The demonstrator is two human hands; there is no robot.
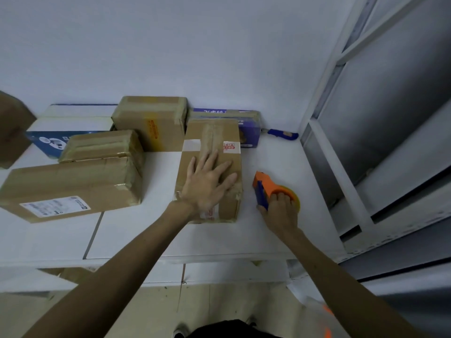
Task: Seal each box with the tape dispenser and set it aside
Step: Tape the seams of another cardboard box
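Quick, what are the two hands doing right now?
Left hand: open, fingers spread flat on the cardboard box.
Right hand: holding the orange tape dispenser, fingers curled round it.

1. Dim, even, bluish indoor light; its source cannot be told
2. Faint soft shadows lie beside the cardboard boxes [73,186] on the white table [280,154]
3. Wide-angle distortion slants the window frame [341,54] and stretches the picture's corners
4. Soft focus overall; left hand [207,184] slightly motion-smeared, tape dispenser [267,185] sharper
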